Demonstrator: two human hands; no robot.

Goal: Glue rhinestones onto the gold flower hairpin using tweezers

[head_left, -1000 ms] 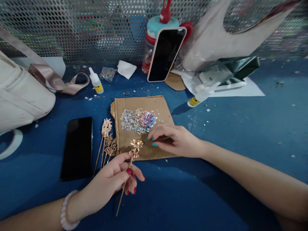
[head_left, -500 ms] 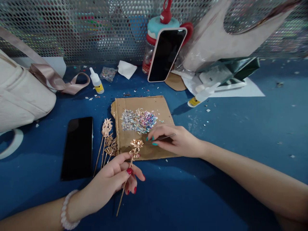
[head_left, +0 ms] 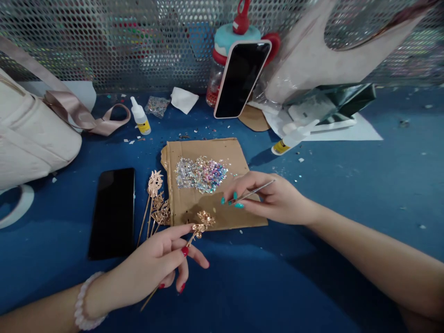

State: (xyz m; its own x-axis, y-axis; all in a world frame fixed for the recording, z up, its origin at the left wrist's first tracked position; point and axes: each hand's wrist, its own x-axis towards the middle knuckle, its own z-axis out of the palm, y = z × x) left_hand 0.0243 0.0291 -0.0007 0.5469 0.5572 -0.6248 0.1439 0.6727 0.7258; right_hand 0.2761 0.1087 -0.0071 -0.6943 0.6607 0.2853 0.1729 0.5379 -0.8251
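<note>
Between its thumb and fingers my left hand holds a gold flower hairpin, with the flower end over the near edge of a cardboard piece. My right hand pinches a thin metal tool above the right side of the cardboard, apart from the flower. A pile of glittery flakes in silver, pink and blue lies on the cardboard. Several more gold flower hairpins rest along its left edge, partly behind my left hand.
A black phone lies at the left. Glue bottles stand behind and lean at the right. A propped phone stands before a cup. White bags flank the table; a tape roll lies far left.
My right hand has moved right, away from the flower, with the thin tool. My left hand has tilted the hairpin, its flower now further right and lower, its stem end further left.
</note>
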